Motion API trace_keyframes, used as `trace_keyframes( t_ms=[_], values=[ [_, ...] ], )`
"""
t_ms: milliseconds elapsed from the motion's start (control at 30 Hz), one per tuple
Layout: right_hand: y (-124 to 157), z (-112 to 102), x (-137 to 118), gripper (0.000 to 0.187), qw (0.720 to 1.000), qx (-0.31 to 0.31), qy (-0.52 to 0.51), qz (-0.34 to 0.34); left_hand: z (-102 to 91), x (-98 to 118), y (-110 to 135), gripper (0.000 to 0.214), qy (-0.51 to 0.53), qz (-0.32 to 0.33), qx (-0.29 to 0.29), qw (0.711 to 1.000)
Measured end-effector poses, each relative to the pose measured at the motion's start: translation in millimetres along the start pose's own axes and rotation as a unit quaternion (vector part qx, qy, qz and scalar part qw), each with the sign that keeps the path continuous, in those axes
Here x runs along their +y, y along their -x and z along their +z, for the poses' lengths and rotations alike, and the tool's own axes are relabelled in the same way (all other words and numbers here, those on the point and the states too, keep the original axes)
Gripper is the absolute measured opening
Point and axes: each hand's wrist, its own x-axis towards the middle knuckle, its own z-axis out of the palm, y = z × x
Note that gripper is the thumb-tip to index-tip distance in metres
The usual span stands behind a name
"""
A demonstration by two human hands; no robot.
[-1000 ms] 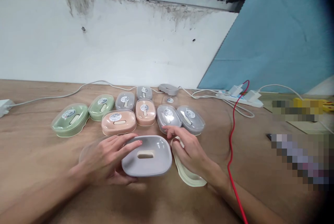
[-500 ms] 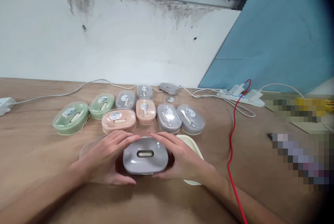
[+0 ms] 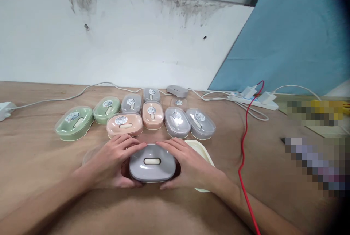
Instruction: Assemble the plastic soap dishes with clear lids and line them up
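Note:
A grey oval box (image 3: pixel 152 169), which looks like a soap box, is in front of me with a cream oval showing through the slot in its top. My left hand (image 3: pixel 115 162) grips its left side, fingers along the far edge and thumb at the near edge. On the opposite side, my right hand (image 3: pixel 188 162) holds it the same way. Partly hidden behind my right hand lies a cream oval tray (image 3: pixel 203 151). A clear cover (image 3: pixel 89 153) shows behind my left hand.
Behind my hands stand several clear-covered boxes: green (image 3: pixel 73 123), pink (image 3: pixel 125 125) and grey (image 3: pixel 177 122). A loose grey piece (image 3: pixel 177 91) lies near the wall. At the right are a power strip (image 3: pixel 269 104), a red cable (image 3: pixel 242 147) and a blurred object (image 3: pixel 314 162).
My left thumb has moved in against the near edge of the grey box, and my right thumb has shifted slightly there too. The box stays in place.

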Motion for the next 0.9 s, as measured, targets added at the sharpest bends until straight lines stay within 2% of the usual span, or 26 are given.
trace_keyframes(
  t_ms=[167,200,300,367,500,600,667,733,833,900],
  values=[
    [0.3,-2.5,-3.0,0.098,1.0,0.005,0.014,0.005,-7.7,-8.4,5.8,0.109,-0.043,0.041,0.023,0.998],
    [0.4,-2.8,-2.9,0.097,1.0,0.008,0.022,0.009,-11.7,-10.5,7.5,0.107,-0.049,0.047,0.034,0.997],
    [0.9,-3.7,-0.6,0.096,0.999,0.018,0.049,0.011,-25.7,-17.8,12.5,0.072,-0.073,0.032,0.073,0.994],
    [1.4,-4.5,1.9,0.096,0.998,0.021,0.061,0.011,-33.4,-23.2,15.1,0.048,-0.083,0.02,0.065,0.994],
    [2.6,-6.7,4.9,0.098,0.997,0.021,0.067,0.01,-38.6,-28.1,16.8,0.038,-0.078,0.027,-0.016,0.996],
    [3.3,-10.1,5.1,0.098,0.998,0.02,0.065,0.005,-34.8,-21.6,15.3,0.03,-0.068,0.04,-0.029,0.996],
    [3.5,-13.6,6.0,0.097,0.998,0.014,0.056,0.002,-31.4,-14.9,14.1,0.033,-0.043,0.061,-0.025,0.997],
    [3.7,-18.0,8.2,0.097,0.999,0.011,0.041,-0.006,-29.2,-9.9,13.8,0.044,-0.014,0.071,-0.029,0.997],
    [4.0,-24.8,12.3,0.092,1.0,0.013,0.02,-0.017,-29.4,-8.7,14.7,0.063,-0.004,0.055,-0.041,0.998],
    [4.2,-28.6,14.1,0.087,1.0,0.012,0.013,-0.018,-30.8,-10.5,15.1,0.067,-0.025,0.042,-0.045,0.998]
  ],
)
